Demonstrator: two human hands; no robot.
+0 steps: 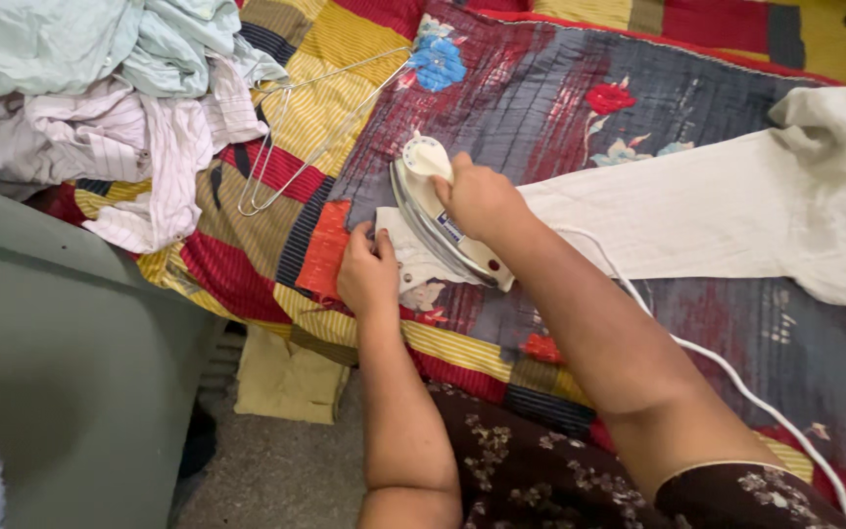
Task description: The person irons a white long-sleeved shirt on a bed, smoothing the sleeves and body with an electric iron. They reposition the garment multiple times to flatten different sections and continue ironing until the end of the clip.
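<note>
My right hand (480, 196) grips the handle of a white electric iron (433, 211), which rests on the end of a cream garment (697, 211) spread over a patchwork quilt (540, 108). My left hand (368, 272) presses flat on the garment's cuff end (405, 263), right beside the iron. The iron's white cord (736, 377) trails back along my right arm toward the lower right.
A heap of pale crumpled clothes (100, 88) lies at the upper left. Next to it a wire hanger (291, 147) rests on the quilt. A grey-green surface (61, 362) fills the lower left, with a folded yellow cloth (286, 377) on the floor.
</note>
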